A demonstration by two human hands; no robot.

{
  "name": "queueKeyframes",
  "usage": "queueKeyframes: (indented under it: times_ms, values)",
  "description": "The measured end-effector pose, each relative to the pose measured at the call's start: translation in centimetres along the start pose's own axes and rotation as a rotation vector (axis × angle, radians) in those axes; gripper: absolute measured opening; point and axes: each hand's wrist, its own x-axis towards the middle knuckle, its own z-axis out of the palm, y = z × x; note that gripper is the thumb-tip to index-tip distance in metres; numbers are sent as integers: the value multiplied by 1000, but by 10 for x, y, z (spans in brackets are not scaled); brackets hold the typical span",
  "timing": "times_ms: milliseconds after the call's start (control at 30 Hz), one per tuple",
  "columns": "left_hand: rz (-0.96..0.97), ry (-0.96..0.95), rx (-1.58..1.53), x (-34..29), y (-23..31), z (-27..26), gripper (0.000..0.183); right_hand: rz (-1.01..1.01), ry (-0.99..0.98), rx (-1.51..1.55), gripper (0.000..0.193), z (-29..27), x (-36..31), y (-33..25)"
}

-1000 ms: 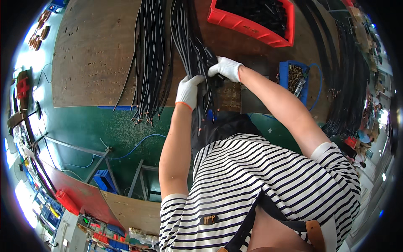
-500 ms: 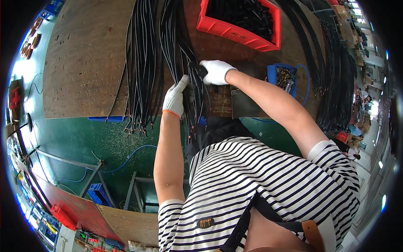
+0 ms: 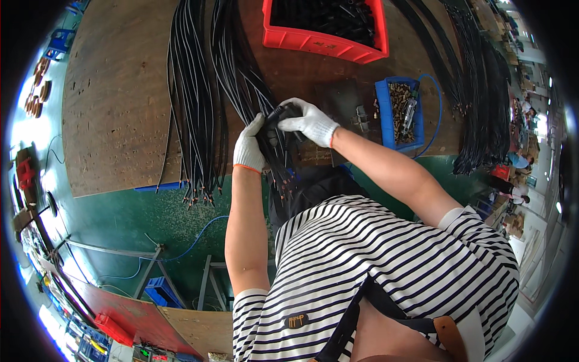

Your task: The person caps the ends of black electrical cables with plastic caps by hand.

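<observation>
White knitted gloves cover both hands. My left hand (image 3: pixel 248 146) is closed at the edge of a bundle of black cables (image 3: pixel 232 72), its thumb pointing up beside short black tube-like pieces. Facing it, my right hand (image 3: pixel 310 123) curls its fingers round one or more black tubular pieces (image 3: pixel 283 113) against the same bundle. The exact grip of each hand is partly hidden by the dark parts. Stripped copper-coloured ends (image 3: pixel 282 184) hang past the table edge below the hands. To the left, a second cable bundle (image 3: pixel 196 102) lies untouched.
On the wooden table (image 3: pixel 114 108), a red bin (image 3: pixel 325 45) holds many black tubular parts. A blue bin (image 3: pixel 386 130) contains small brass-coloured fittings and a tool. A small metal piece (image 3: pixel 360 119) sits near it. More black cables (image 3: pixel 482 102) hang at the right.
My right hand has turned and come in lower, nearer my left hand, with the black pieces between them. The whole view has shifted slightly, and the blue bin now shows fully.
</observation>
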Motion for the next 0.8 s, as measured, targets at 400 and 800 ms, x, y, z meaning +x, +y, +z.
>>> queueKeyframes:
  times_ms: [400,800]
  values:
    - [-36,64,-83,6,-7,11,24,-52,36,-340,36,11,37,-8]
    - [-116,206,182,14,-5,-20,12,217,-57,-180,39,-56,-53,17]
